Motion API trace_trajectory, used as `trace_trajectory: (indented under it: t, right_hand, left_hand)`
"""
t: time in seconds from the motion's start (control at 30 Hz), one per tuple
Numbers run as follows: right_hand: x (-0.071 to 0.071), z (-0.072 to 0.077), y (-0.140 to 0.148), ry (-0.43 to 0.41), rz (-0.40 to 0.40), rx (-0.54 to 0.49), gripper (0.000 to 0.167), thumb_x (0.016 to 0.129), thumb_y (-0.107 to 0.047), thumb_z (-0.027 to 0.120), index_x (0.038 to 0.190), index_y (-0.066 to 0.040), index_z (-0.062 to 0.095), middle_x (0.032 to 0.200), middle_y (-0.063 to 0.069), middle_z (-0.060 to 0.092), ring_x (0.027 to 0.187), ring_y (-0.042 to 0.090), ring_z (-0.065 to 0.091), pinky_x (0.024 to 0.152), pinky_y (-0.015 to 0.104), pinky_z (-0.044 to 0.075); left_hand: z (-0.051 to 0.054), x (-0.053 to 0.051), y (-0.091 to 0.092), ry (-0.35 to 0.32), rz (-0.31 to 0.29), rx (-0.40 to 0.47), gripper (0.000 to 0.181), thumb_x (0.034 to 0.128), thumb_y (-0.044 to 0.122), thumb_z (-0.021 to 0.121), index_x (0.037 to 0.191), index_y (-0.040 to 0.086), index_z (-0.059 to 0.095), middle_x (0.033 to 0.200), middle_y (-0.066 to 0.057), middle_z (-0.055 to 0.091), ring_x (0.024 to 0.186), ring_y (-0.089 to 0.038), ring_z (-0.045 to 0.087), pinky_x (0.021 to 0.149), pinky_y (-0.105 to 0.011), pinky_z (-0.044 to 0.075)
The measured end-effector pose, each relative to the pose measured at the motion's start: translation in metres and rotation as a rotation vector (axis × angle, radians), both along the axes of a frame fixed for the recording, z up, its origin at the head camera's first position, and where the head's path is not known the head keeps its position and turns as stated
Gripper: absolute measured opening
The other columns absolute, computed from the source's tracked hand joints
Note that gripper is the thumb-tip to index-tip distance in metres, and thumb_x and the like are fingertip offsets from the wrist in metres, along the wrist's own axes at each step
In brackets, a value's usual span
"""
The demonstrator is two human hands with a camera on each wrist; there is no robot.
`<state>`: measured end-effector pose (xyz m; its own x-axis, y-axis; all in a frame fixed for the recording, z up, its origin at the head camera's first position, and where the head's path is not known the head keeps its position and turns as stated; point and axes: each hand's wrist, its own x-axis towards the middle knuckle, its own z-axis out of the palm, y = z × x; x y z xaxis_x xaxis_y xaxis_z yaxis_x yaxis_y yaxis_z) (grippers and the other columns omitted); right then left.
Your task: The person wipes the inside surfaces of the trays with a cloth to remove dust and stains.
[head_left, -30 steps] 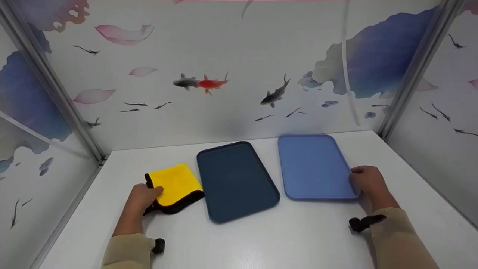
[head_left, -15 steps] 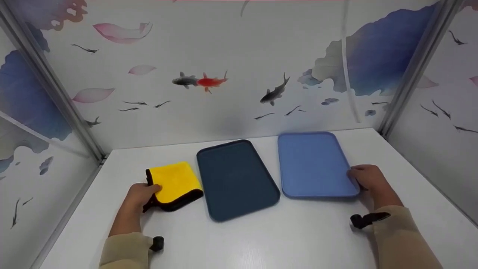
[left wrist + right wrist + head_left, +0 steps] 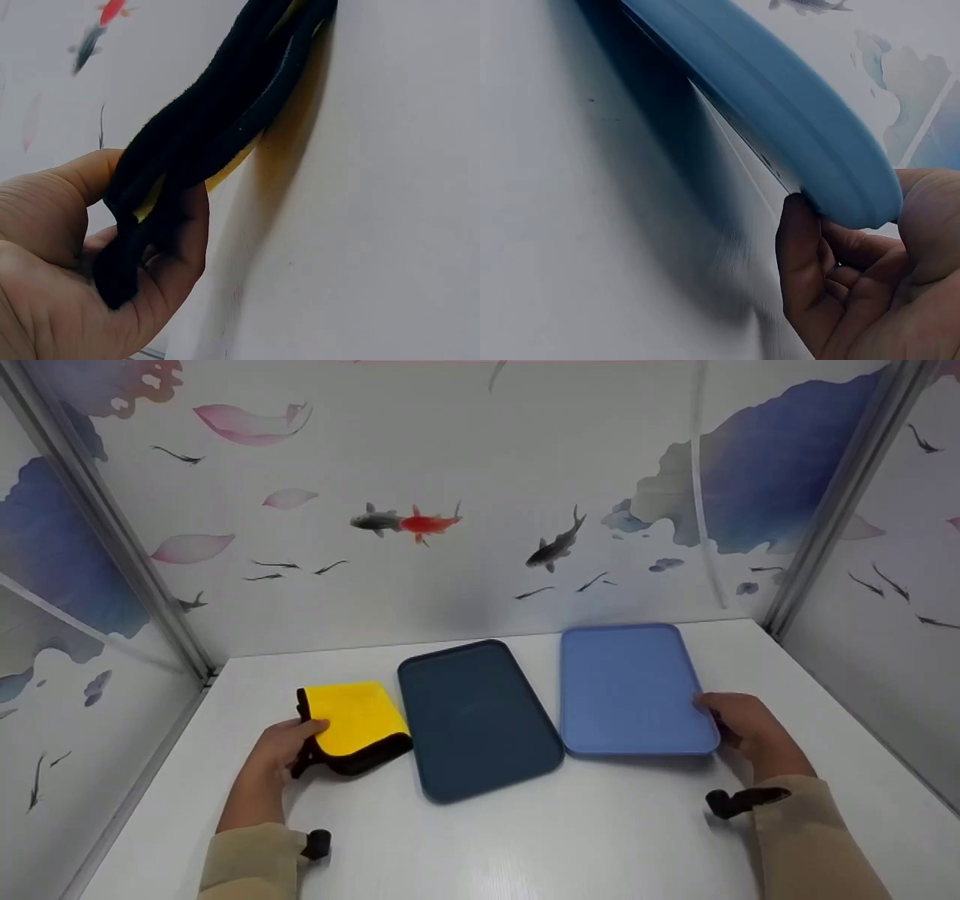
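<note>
My left hand (image 3: 279,748) pinches the left edge of a folded yellow cloth (image 3: 352,718) with black trim. In the left wrist view the cloth's dark folded edge (image 3: 180,135) runs between thumb and fingers of the hand (image 3: 82,255), with a shadow below it. My right hand (image 3: 746,729) grips the lower right side of a light blue tray (image 3: 634,690). The right wrist view shows that tray (image 3: 795,112) tilted, its gripped side off the white surface, the hand's (image 3: 877,277) fingers beneath. Between cloth and light blue tray lies a dark blue tray (image 3: 480,720).
The white table (image 3: 510,847) runs back to a wall (image 3: 465,450) printed with fish, petals and blue shapes. Side panels with metal posts stand at left and right. A dark device is strapped at each sleeve cuff.
The cloth's held side has risen slightly and shifted a little away from me. The light blue tray's gripped side has come up and moved slightly left, nearer the dark tray. Both hands keep their hold.
</note>
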<state>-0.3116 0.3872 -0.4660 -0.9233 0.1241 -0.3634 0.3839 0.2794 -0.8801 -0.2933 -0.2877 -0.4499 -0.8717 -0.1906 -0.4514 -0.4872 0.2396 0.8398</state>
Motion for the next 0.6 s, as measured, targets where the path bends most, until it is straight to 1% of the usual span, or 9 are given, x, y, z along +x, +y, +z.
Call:
trace_trajectory:
  t: [0.07, 0.13, 0.2, 0.27, 0.37, 0.43, 0.5, 0.6]
  right_hand:
    - [-0.0006, -0.0008, 0.0013, -0.006, -0.02, -0.059, 0.078, 0.101, -0.041, 0.064, 0.156, 0.005, 0.034, 0.125, 0.002, 0.061, 0.102, 0.005, 0.058, 0.081, 0.018, 0.055]
    - [-0.0005, -0.001, 0.0024, -0.015, -0.039, -0.129, 0.079, 0.099, -0.04, 0.068, 0.156, 0.004, 0.035, 0.11, -0.007, 0.062, 0.095, 0.004, 0.06, 0.081, 0.021, 0.056]
    - [-0.0001, -0.0006, 0.0028, -0.025, -0.047, -0.206, 0.081, 0.098, -0.038, 0.071, 0.156, 0.002, 0.033, 0.102, -0.01, 0.062, 0.093, 0.005, 0.061, 0.081, 0.022, 0.057]
    - [0.0008, 0.0006, 0.0024, -0.039, -0.061, -0.282, 0.08, 0.097, -0.037, 0.073, 0.157, 0.0, 0.033, 0.1, -0.01, 0.064, 0.092, 0.007, 0.063, 0.081, 0.024, 0.057]
    - [0.0016, 0.0022, 0.0013, -0.055, -0.072, -0.404, 0.072, 0.098, -0.033, 0.072, 0.153, -0.005, 0.035, 0.096, -0.008, 0.068, 0.09, 0.009, 0.066, 0.082, 0.028, 0.059]
    - [0.0023, 0.0029, 0.0005, -0.065, -0.079, -0.478, 0.067, 0.099, -0.031, 0.071, 0.151, -0.007, 0.035, 0.094, -0.007, 0.07, 0.09, 0.011, 0.068, 0.083, 0.029, 0.06]
    - [0.0029, 0.0033, -0.0001, -0.071, -0.068, -0.54, 0.068, 0.101, -0.031, 0.069, 0.154, -0.009, 0.031, 0.096, -0.006, 0.072, 0.093, 0.012, 0.07, 0.086, 0.031, 0.06]
    - [0.0035, 0.0029, -0.0002, -0.079, -0.055, -0.604, 0.068, 0.102, -0.032, 0.065, 0.155, -0.011, 0.028, 0.099, -0.006, 0.072, 0.096, 0.013, 0.07, 0.089, 0.032, 0.06]
  left_hand:
    - [0.0006, 0.0, -0.0008, -0.001, 0.0, 0.006, 0.088, 0.098, 0.047, 0.065, 0.164, 0.003, 0.026, 0.164, -0.025, 0.036, 0.146, -0.037, 0.039, 0.127, -0.06, 0.025]
    - [0.0013, 0.0001, -0.0011, 0.006, 0.008, 0.03, 0.089, 0.0975, 0.047, 0.066, 0.163, 0.003, 0.027, 0.164, -0.025, 0.035, 0.147, -0.037, 0.037, 0.127, -0.06, 0.023]
    - [0.0019, 0.0011, -0.001, 0.021, 0.02, 0.069, 0.089, 0.0973, 0.047, 0.067, 0.163, 0.002, 0.027, 0.165, -0.024, 0.033, 0.147, -0.037, 0.035, 0.128, -0.06, 0.021]
    - [0.0033, 0.0022, -0.0001, 0.038, 0.028, 0.116, 0.088, 0.0979, 0.045, 0.067, 0.163, 0.001, 0.027, 0.164, -0.022, 0.034, 0.146, -0.035, 0.036, 0.129, -0.058, 0.021]
    - [0.0054, 0.0032, 0.0008, 0.062, 0.034, 0.166, 0.085, 0.0982, 0.045, 0.068, 0.161, 0.001, 0.03, 0.157, -0.019, 0.044, 0.136, -0.03, 0.044, 0.128, -0.05, 0.025]
    - [0.0064, 0.0031, 0.0008, 0.075, 0.034, 0.187, 0.084, 0.0979, 0.045, 0.069, 0.16, 0.002, 0.033, 0.146, -0.014, 0.055, 0.126, -0.024, 0.052, 0.124, -0.045, 0.032]
    - [0.0072, 0.0025, 0.0009, 0.086, 0.037, 0.205, 0.082, 0.0973, 0.044, 0.07, 0.159, 0.002, 0.035, 0.133, -0.008, 0.063, 0.116, -0.018, 0.058, 0.117, -0.04, 0.039]
    - [0.0085, 0.0012, 0.0012, 0.101, 0.038, 0.229, 0.082, 0.0965, 0.043, 0.072, 0.158, 0.002, 0.037, 0.121, -0.001, 0.068, 0.105, -0.011, 0.063, 0.109, -0.033, 0.043]
